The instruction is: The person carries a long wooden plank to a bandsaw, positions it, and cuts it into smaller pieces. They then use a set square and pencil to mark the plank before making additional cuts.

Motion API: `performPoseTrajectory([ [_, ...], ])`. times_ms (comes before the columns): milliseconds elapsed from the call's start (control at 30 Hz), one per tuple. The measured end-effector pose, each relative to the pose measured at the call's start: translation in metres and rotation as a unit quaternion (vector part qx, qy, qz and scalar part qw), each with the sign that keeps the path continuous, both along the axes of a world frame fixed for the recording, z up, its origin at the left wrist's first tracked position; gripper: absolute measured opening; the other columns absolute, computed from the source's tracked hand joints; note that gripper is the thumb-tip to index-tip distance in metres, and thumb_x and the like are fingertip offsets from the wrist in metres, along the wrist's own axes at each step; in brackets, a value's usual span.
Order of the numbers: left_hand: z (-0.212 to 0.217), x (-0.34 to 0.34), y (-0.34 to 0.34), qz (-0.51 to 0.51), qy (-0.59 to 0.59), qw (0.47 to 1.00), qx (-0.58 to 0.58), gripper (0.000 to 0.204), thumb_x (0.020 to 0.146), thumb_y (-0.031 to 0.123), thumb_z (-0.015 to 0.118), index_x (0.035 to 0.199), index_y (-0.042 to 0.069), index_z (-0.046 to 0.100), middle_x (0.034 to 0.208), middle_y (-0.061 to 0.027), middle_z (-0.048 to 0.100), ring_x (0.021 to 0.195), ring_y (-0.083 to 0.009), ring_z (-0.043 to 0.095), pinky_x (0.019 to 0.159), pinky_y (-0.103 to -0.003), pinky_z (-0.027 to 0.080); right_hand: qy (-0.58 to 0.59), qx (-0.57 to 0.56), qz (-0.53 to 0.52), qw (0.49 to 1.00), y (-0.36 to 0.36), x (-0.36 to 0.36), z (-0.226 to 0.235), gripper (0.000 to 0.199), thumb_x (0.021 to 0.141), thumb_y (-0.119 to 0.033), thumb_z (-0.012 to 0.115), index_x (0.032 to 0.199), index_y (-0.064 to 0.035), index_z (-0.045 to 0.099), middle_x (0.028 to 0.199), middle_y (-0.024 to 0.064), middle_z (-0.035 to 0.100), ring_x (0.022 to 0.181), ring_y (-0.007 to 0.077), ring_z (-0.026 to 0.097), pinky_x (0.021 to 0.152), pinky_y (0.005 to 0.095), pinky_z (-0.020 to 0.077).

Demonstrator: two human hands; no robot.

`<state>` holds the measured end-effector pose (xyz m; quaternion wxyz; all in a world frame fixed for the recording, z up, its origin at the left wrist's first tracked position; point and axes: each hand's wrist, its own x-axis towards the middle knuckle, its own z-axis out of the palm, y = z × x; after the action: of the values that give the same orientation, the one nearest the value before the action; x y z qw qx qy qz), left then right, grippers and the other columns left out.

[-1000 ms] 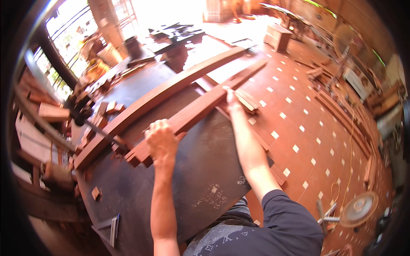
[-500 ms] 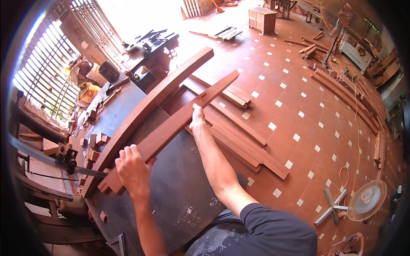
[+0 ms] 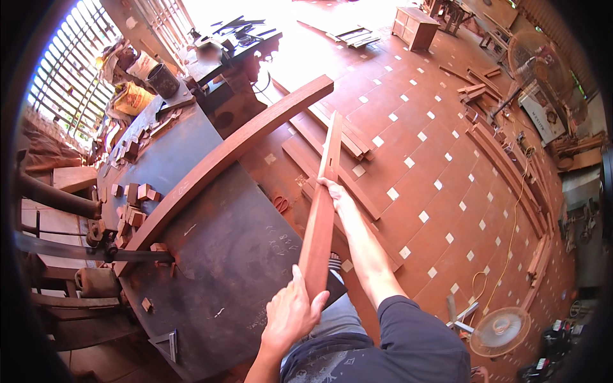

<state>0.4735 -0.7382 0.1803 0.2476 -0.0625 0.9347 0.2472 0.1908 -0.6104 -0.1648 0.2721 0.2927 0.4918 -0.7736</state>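
Observation:
Both my hands hold a long reddish-brown wooden piece (image 3: 319, 239), tilted away from me over the right edge of the dark worktable (image 3: 223, 287). It has a narrow slot near its far end. My left hand (image 3: 290, 316) is closed on its near end, close to my body. Farther up, my right hand (image 3: 338, 195) grips it with the arm stretched out. A second, curved wooden beam (image 3: 217, 163) lies across the table to the left, its far end reaching past the table edge. Neither hand touches that beam.
Small wood blocks (image 3: 134, 214) sit beside a machine's metal bar (image 3: 64, 246) at left. A metal square (image 3: 172, 345) lies at the table's near corner. Planks (image 3: 361, 195) lie on the tiled floor right of the table. A fan (image 3: 501, 332) stands at lower right.
The held piece has been lifted off the table beside the curved beam and swung to the right, its near end drawn toward my body. My view has turned slightly.

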Motion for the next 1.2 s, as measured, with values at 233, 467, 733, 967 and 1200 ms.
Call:
performPoseTrajectory([
  [233,-0.062,0.022,0.033,0.431,-0.325,0.627,0.562,0.071,0.099,0.037,0.077,0.146,-0.010,0.050,0.132,-0.0227,0.069,0.112,-0.0270,0.073,0.090,-0.035,0.062,-0.072,-0.093,-0.004,0.993,0.070,-0.008,-0.044,0.075,0.077,-0.034,0.090,0.132,0.0049,0.058,0.102,0.0223,0.073,0.085,0.0323,0.075,0.075,0.0486,0.0662],
  [467,-0.125,-0.014,0.086,0.335,-0.225,0.769,0.497,0.068,0.088,0.036,0.087,0.134,-0.007,0.061,0.118,-0.0104,0.071,0.105,-0.0174,0.068,0.092,-0.034,0.057,0.035,-0.288,-0.024,0.957,0.103,-0.033,-0.117,0.063,0.100,-0.058,0.062,0.121,0.0017,0.063,0.101,0.0238,0.072,0.089,0.0328,0.075,0.076,0.0487,0.0656],
  [733,-0.241,-0.109,0.153,0.278,-0.187,0.853,0.401,0.077,0.079,0.038,0.093,0.129,-0.009,0.059,0.116,-0.0176,0.074,0.101,-0.0226,0.074,0.087,-0.036,0.061,-0.029,-0.259,-0.065,0.963,0.176,-0.003,-0.141,0.094,0.100,-0.080,0.045,0.141,0.0036,0.061,0.123,0.0190,0.075,0.107,0.0312,0.073,0.097,0.0445,0.0587],
  [967,-0.336,-0.056,0.197,0.327,-0.141,0.863,0.358,0.068,0.093,0.044,0.080,0.136,-0.005,0.059,0.121,-0.0172,0.073,0.107,-0.0227,0.072,0.092,-0.037,0.058,-0.133,0.031,-0.027,0.990,0.214,0.184,0.008,0.099,0.101,-0.077,0.048,0.156,0.0046,0.047,0.159,0.0252,0.050,0.140,0.0359,0.055,0.115,0.0516,0.0452],
  [1200,-0.318,-0.059,0.246,0.401,-0.198,0.768,0.458,0.074,0.103,0.051,0.065,0.147,-0.006,0.047,0.138,-0.0232,0.065,0.126,-0.0302,0.066,0.102,-0.044,0.056,-0.180,0.106,0.006,0.978,0.238,0.243,0.103,0.059,0.107,-0.046,0.064,0.134,0.0059,0.064,0.118,0.0193,0.075,0.096,0.0316,0.077,0.084,0.0472,0.0657],
])
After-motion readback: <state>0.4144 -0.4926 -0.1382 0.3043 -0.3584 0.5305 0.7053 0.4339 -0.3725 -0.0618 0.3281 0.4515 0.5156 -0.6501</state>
